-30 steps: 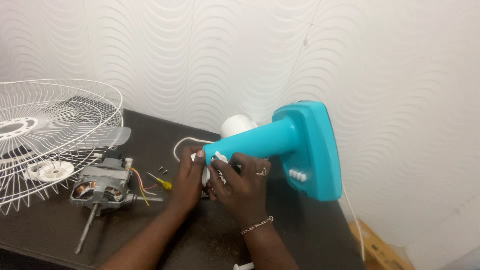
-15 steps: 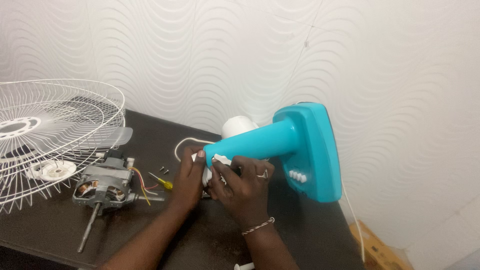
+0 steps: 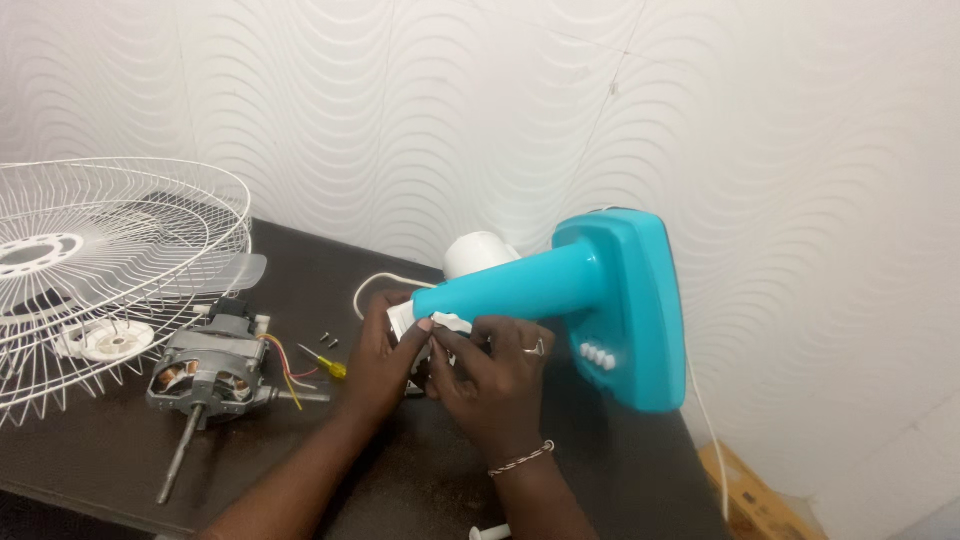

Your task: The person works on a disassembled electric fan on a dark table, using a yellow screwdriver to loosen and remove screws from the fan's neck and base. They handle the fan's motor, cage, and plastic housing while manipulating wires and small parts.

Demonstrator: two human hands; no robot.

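A turquoise fan stand (image 3: pixel 590 290) lies on its side on the dark table (image 3: pixel 420 480), base to the right with white buttons. My left hand (image 3: pixel 385 360) and my right hand (image 3: pixel 495 375) meet at the narrow end of its neck, fingers closed on a small white plastic part (image 3: pixel 415 325) there. The right hand wears a ring and a bracelet. Below the hands, what they hold is partly hidden.
A grey fan motor (image 3: pixel 205 370) with coloured wires and a long shaft lies left of my hands. A white wire fan guard (image 3: pixel 110 270) fills the far left. A small yellow-handled screwdriver (image 3: pixel 325 362) and two screws (image 3: pixel 328 341) lie between. A white cord (image 3: pixel 370 290) loops behind.
My fingers have shifted slightly on the white part at the neck's end. The stand and the motor stay where they were.
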